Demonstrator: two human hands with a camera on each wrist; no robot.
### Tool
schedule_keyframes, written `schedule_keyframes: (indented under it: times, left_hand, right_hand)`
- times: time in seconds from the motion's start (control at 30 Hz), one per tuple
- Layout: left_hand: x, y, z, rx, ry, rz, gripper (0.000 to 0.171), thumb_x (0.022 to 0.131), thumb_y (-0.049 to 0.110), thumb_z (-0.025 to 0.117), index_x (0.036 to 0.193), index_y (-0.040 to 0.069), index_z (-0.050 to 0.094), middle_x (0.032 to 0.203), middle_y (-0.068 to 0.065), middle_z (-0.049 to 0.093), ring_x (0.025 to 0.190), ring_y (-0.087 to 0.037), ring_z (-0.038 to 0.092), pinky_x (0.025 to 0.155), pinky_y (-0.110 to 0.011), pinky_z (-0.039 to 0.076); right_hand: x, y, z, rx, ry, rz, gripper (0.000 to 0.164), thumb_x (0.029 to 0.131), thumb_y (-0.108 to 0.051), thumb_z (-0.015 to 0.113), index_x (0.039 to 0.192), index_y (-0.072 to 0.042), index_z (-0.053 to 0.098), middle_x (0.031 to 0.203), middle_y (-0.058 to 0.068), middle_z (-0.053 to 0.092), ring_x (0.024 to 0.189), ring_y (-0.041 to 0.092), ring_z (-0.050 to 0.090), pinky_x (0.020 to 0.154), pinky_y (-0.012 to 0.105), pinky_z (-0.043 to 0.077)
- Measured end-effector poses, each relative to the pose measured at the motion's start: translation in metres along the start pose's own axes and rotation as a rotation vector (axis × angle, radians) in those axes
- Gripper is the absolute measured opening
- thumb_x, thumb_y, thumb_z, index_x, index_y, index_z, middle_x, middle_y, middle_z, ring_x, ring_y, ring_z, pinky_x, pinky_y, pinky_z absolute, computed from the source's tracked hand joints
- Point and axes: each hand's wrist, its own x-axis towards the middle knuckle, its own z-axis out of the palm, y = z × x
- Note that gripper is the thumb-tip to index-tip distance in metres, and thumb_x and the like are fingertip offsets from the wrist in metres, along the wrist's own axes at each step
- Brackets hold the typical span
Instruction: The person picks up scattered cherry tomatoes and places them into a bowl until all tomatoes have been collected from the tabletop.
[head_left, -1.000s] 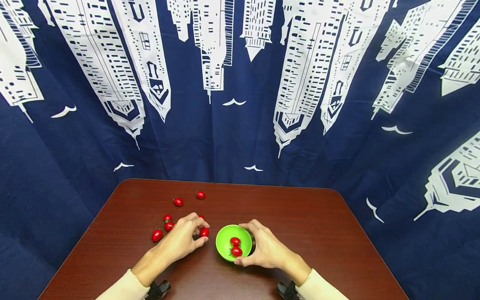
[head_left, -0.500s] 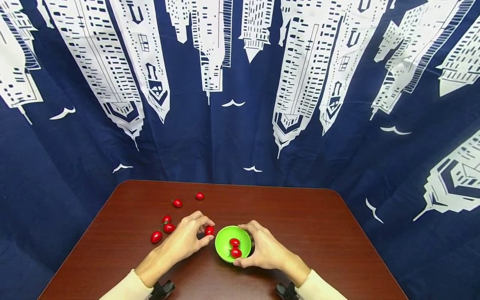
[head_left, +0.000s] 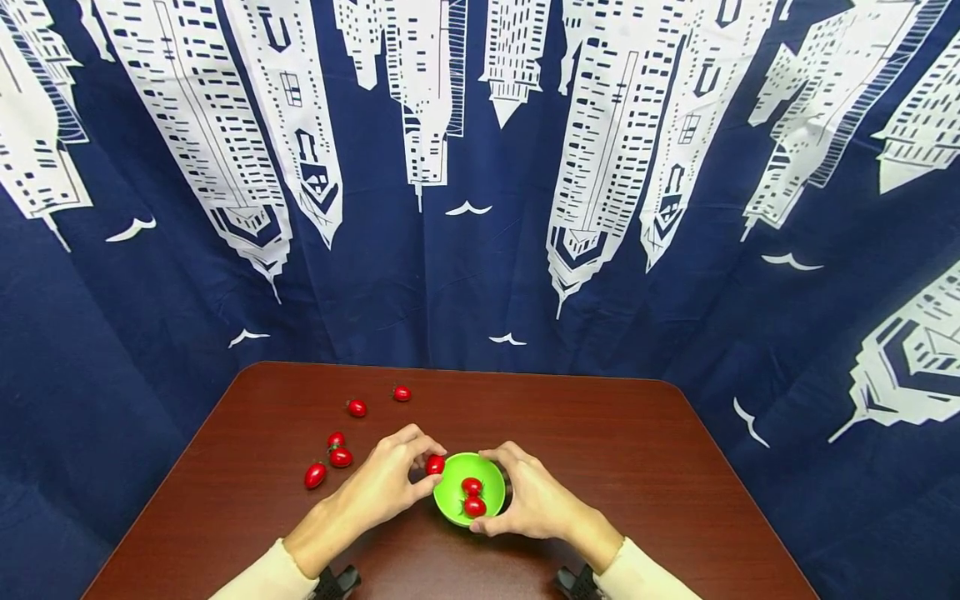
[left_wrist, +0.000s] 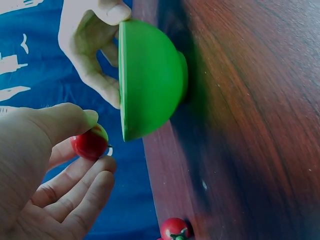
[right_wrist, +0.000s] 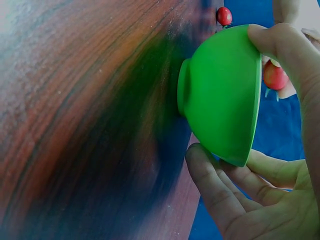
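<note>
My left hand (head_left: pixel 394 471) pinches a red cherry tomato (head_left: pixel 435 464) between thumb and fingertips, right by the left rim of a green bowl (head_left: pixel 448 502). In the left wrist view that cherry tomato (left_wrist: pixel 90 145) is held higher than the rim of the bowl (left_wrist: pixel 150 80). Two more cherry tomatoes (head_left: pixel 474 507) lie inside the bowl. My right hand (head_left: pixel 534 493) grips the bowl from its right side, thumb at the near edge and fingers at the far edge. The right wrist view shows the bowl (right_wrist: pixel 220 95) upright, its inside hidden.
Several loose cherry tomatoes (head_left: pixel 341 457) lie on the left part of the brown wooden table (head_left: pixel 637 467), two of them farther back (head_left: pixel 357 408). A dark blue cloth (head_left: pixel 480 275) with white buildings hangs behind the table's far edge.
My left hand has carried its cherry tomato rightward to the bowl's rim. Another cherry tomato, seen behind those fingers a second ago, no longer shows. My right hand and the bowl stay put.
</note>
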Motion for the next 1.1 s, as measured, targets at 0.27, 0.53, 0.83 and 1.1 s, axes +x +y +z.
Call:
schedule_keyframes:
  times: [0.27,0.53,0.83,1.1]
  left_hand:
    - [0.012,0.009,0.003,-0.033,-0.054,0.004,0.028,0.096,0.004,0.095,0.121,0.003,0.083,0.108,-0.003,0.072,0.089,-0.016,0.081,0.083,-0.03,0.071]
    - [0.015,0.011,0.006,0.015,-0.081,0.01,0.028,0.095,0.006,0.096,0.12,0.005,0.083,0.109,-0.002,0.072,0.088,-0.016,0.079,0.081,-0.026,0.068]
    - [0.02,0.014,0.01,0.098,-0.083,0.031,0.029,0.095,0.013,0.097,0.121,0.01,0.085,0.11,-0.001,0.073,0.082,-0.01,0.065,0.075,-0.017,0.058]
    - [0.018,0.016,0.012,0.167,-0.099,0.026,0.039,0.095,0.028,0.099,0.128,0.015,0.085,0.122,0.001,0.076,0.101,-0.016,0.079,0.086,-0.032,0.07]
  right_hand:
    - [-0.001,0.0,-0.003,-0.007,-0.007,0.006,0.095,0.081,-0.058,0.102,0.152,-0.006,0.068,0.132,-0.002,0.072,0.113,0.012,0.071,0.098,0.03,0.065]
    - [0.003,-0.001,-0.003,-0.029,-0.002,-0.013,0.094,0.081,-0.057,0.103,0.152,-0.007,0.068,0.135,-0.002,0.073,0.115,0.014,0.073,0.101,0.033,0.066]
    - [0.003,-0.001,-0.002,-0.026,0.014,-0.039,0.094,0.08,-0.056,0.103,0.151,-0.005,0.069,0.135,0.0,0.074,0.115,0.014,0.074,0.101,0.032,0.067]
    - [0.002,-0.001,-0.001,-0.023,0.016,-0.036,0.093,0.08,-0.055,0.103,0.151,-0.005,0.068,0.132,-0.001,0.073,0.113,0.013,0.073,0.1,0.031,0.066]
